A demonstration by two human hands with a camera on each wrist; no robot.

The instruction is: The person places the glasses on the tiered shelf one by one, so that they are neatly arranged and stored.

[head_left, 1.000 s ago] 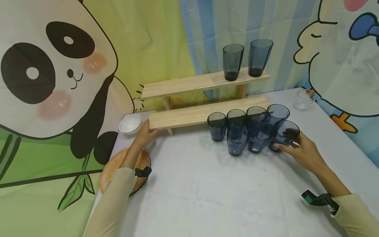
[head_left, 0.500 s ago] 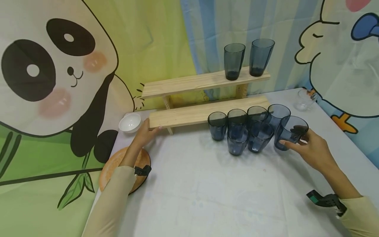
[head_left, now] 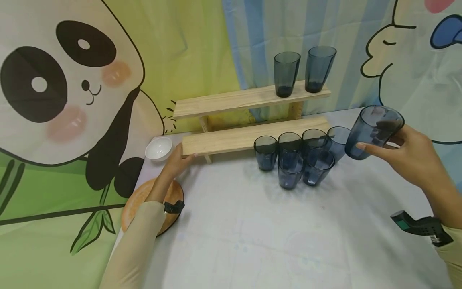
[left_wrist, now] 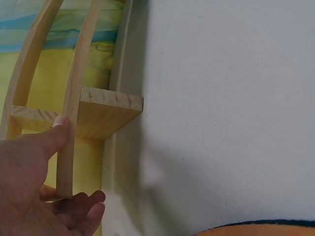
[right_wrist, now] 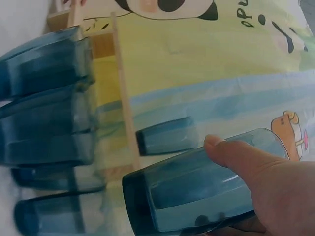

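A blue-tinted glass tumbler (head_left: 371, 134) is held up and tilted by my right hand (head_left: 418, 156), thumb on its near side and fingers behind. In the right wrist view my thumb lies across the tumbler (right_wrist: 192, 191); most fingers are hidden. My left hand (head_left: 176, 163) grips the left end of the lower board of a two-tier wooden shelf (head_left: 223, 140). In the left wrist view, its thumb presses one face of the board (left_wrist: 73, 123) and the fingers curl round the end. Several matching tumblers (head_left: 290, 172) stand grouped in front of the shelf's right half.
On the upper board (head_left: 216, 105) stand two tall blue tumblers (head_left: 286, 76) at the right. A small white bowl (head_left: 159, 149) sits left of the shelf. An orange round plate (head_left: 173, 200) lies under my left forearm. Printed curtains (head_left: 195, 52) hang behind the white table (head_left: 245, 241).
My right hand has drawn the tumbler rightward from the group, then raised and tilted it off the table. My left hand stays on the shelf's end.
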